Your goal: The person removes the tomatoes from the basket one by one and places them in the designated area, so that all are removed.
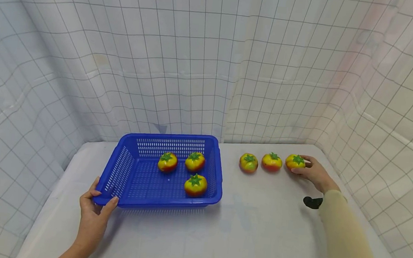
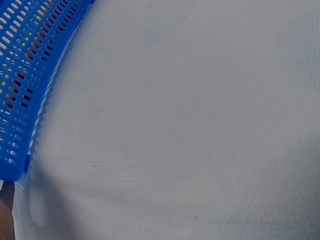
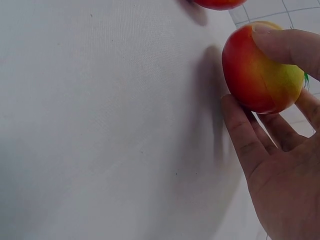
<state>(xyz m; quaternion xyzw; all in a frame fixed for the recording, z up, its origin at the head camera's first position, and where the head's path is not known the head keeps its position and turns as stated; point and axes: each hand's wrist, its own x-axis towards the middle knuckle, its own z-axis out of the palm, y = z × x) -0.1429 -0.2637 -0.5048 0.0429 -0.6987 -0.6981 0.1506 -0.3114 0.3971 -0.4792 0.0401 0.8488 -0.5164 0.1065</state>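
Note:
A blue plastic basket [image 1: 147,203] with slotted walls stands on the left half of the table. My left hand [image 1: 92,219] grips its near left corner, thumb on the rim. Inside the basket lie three red-and-yellow tomatoes [image 1: 195,187] with green star-shaped tops. At the far right, my right hand [image 1: 317,174] holds another tomato [image 1: 293,162] between thumb and fingers. The right wrist view shows the thumb pressed on one side of this tomato [image 3: 250,80], fingers beneath and around it. Only a bit of my left hand [image 2: 7,210] shows in the left wrist view, below the basket's corner.
Two more tomatoes, one greener [image 1: 249,163] and one redder [image 1: 272,162], sit in a row between the basket and my right hand. A white cloth covers the table [image 1: 248,241]. White grid-patterned curtains [image 1: 198,61] hang behind and at both sides.

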